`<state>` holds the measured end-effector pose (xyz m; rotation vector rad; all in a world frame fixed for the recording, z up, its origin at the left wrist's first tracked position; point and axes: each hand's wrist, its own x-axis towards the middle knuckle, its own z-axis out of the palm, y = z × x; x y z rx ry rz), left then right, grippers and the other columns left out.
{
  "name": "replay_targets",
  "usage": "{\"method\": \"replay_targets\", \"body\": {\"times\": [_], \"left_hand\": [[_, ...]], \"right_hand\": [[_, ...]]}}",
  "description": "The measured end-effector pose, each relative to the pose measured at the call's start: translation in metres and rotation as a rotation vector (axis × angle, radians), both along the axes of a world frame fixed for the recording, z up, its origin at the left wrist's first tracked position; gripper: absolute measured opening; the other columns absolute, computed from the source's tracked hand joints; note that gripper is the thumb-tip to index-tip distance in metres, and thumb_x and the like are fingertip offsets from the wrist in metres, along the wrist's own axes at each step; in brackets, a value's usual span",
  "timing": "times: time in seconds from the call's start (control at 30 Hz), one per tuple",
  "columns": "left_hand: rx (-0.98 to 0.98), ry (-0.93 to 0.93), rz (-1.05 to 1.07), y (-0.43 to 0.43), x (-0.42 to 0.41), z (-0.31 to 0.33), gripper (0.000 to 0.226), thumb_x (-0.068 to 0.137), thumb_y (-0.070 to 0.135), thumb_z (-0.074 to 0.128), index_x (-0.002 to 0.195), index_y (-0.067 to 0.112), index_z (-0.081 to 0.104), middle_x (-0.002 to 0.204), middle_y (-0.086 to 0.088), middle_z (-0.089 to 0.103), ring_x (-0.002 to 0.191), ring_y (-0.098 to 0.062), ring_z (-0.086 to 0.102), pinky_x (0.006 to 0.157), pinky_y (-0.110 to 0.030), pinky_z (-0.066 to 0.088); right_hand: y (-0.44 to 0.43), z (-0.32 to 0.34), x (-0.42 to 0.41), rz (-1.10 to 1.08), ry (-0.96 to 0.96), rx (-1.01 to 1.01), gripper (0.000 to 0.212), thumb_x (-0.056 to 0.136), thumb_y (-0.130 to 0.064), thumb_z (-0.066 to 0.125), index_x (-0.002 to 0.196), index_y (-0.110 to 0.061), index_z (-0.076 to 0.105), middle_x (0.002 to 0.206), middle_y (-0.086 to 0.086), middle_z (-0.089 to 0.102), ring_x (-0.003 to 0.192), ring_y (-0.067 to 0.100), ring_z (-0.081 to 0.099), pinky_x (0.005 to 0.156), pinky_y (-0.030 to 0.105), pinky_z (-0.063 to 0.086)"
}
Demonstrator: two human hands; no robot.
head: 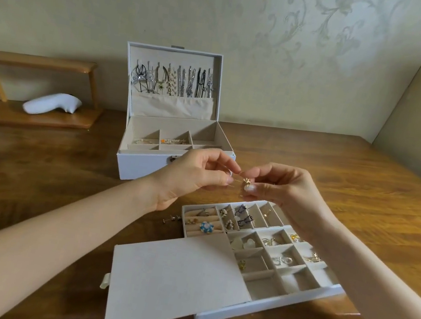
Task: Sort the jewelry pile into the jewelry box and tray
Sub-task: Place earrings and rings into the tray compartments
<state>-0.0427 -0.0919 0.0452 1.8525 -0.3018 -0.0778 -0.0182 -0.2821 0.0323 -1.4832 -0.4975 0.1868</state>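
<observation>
Between left grip (197,176) and right grip (287,193), gold earring (247,181)

The wooden tabletop (336,177) carries an open jewelry box (143,168) at the rear, a divided tray (277,312) at the front edge, loose studs (171,218) just left of the tray, and a wooden stand (34,115) at far left.

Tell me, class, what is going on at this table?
A person pinches a small gold jewelry piece between the fingertips of the left hand and right hand, near the far edge of the divided tray. Many compartments already hold small pieces; a flat cover hides its near-left part. Behind stands the open jewelry box, necklaces hanging in its lid. A few studs lie on the table beside the tray.
</observation>
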Motion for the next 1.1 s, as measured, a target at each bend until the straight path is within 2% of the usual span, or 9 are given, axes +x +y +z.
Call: {"method": "replay_targets", "body": {"times": [0.17,0.3,0.5,0.6,0.7,0.83,0.93,1.0,1.1], "left_hand": [[0.046,0.028,-0.073,0.005,-0.002,0.004,0.023,0.081,0.021,0.062,0.103,0.016,0.062,0.079,0.005,0.063,0.076,-0.002,0.059,0.073,-0.019,0.046],[0.053,0.005,-0.057,0.001,-0.003,0.004,0.013,0.092,0.020,0.056,0.099,0.011,0.062,0.082,0.004,0.063,0.072,0.001,0.057,0.069,-0.016,0.042],[0.047,-0.101,-0.013,-0.005,-0.002,0.003,0.017,0.084,0.024,0.065,0.094,0.011,0.067,0.091,-0.002,0.064,0.085,-0.007,0.056,0.079,-0.013,0.045],[0.078,-0.127,-0.005,-0.007,-0.002,0.004,0.012,0.079,0.028,0.068,0.089,0.022,0.069,0.085,0.004,0.065,0.083,-0.009,0.056,0.081,-0.020,0.047],[0.081,-0.173,-0.008,-0.007,-0.003,0.005,0.014,0.077,0.031,0.066,0.089,0.024,0.070,0.083,0.006,0.065,0.077,-0.004,0.054,0.072,-0.013,0.045],[0.087,-0.223,0.033,-0.005,0.000,0.005,0.025,0.077,0.039,0.060,0.097,0.026,0.068,0.086,0.010,0.067,0.079,-0.008,0.057,0.077,-0.020,0.045],[0.042,-0.196,-0.002,-0.005,0.001,0.007,0.020,0.091,0.024,0.054,0.105,0.018,0.066,0.085,0.009,0.067,0.071,0.011,0.056,0.067,-0.005,0.040],[0.027,-0.139,-0.057,-0.006,0.000,0.008,0.018,0.088,0.024,0.055,0.100,0.017,0.067,0.083,0.010,0.068,0.071,0.012,0.056,0.067,-0.003,0.039],[0.005,-0.108,-0.077,-0.008,0.000,0.006,0.018,0.074,0.030,0.062,0.086,0.019,0.069,0.075,0.012,0.070,0.077,0.002,0.062,0.079,-0.010,0.045]], "right_hand": [[0.002,0.003,-0.003,-0.086,-0.139,-0.058,0.022,0.071,0.014,0.069,0.078,-0.007,0.070,0.068,0.004,0.070,0.062,0.015,0.067,0.069,0.023,0.057],[0.006,0.004,-0.003,-0.119,-0.219,-0.071,0.027,0.072,0.015,0.069,0.072,-0.012,0.069,0.070,0.004,0.071,0.068,0.015,0.067,0.075,0.028,0.057],[0.005,0.003,-0.001,-0.168,-0.351,-0.117,0.024,0.069,0.012,0.073,0.069,-0.011,0.066,0.063,-0.005,0.068,0.060,0.005,0.064,0.061,0.015,0.050],[0.004,0.001,0.001,-0.227,-0.503,-0.164,0.024,0.067,0.004,0.079,0.068,-0.016,0.066,0.068,-0.005,0.066,0.064,0.010,0.062,0.062,0.023,0.050],[0.005,-0.002,0.002,-0.297,-0.762,-0.223,0.013,0.069,-0.006,0.075,0.073,-0.016,0.068,0.076,-0.001,0.063,0.069,0.019,0.062,0.063,0.034,0.053],[0.002,0.001,0.004,-0.326,-0.930,-0.251,0.008,0.075,0.001,0.072,0.078,-0.007,0.070,0.077,0.005,0.064,0.071,0.016,0.062,0.066,0.022,0.049],[-0.001,0.004,0.006,-0.338,-0.994,-0.302,0.006,0.078,-0.001,0.070,0.080,-0.007,0.071,0.079,0.004,0.065,0.072,0.020,0.061,0.070,0.021,0.046],[-0.002,0.005,0.006,-0.330,-1.056,-0.343,0.003,0.080,-0.004,0.070,0.080,-0.006,0.072,0.080,0.004,0.064,0.072,0.018,0.059,0.072,0.018,0.043],[-0.003,0.005,0.006,-0.305,-1.096,-0.367,0.005,0.080,-0.001,0.069,0.079,-0.005,0.072,0.080,0.003,0.064,0.074,0.015,0.060,0.071,0.019,0.044]]}}
